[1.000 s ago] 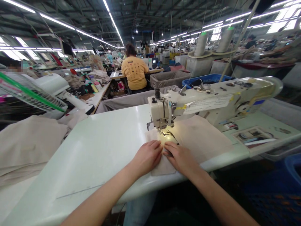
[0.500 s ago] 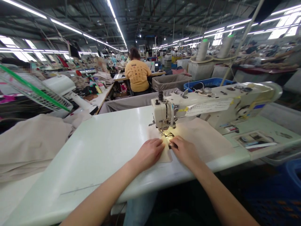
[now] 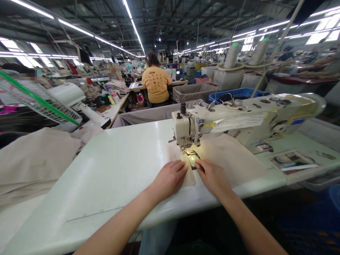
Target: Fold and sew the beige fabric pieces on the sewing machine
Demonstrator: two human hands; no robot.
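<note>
My left hand [image 3: 171, 176] lies flat on a narrow beige fabric piece [image 3: 190, 179], its fingertips just in front of the needle area of a white sewing machine [image 3: 183, 129]. To the right, my right hand [image 3: 212, 174] is closed in a pinch beside the lit metal plate [image 3: 193, 156]; what its fingertips hold, if anything, is hidden. A larger beige fabric panel [image 3: 233, 156] spreads under the machine arm and reaches past that hand. The machine's lamp glows on the fabric around the presser foot.
Folded beige fabric [image 3: 34, 159] is heaped at the left of the pale table [image 3: 119, 170]. A white fan [image 3: 69, 97] stands behind it. A tool tray [image 3: 292, 161] is set into the table at right. Ahead, a person in a yellow shirt [image 3: 156, 83] sits beyond fabric-lined bins [image 3: 148, 113].
My right hand has shifted slightly right, baring more of the lit metal plate between my hands. My left hand stays on the narrow fabric, a touch nearer to me. The view has tilted slightly.
</note>
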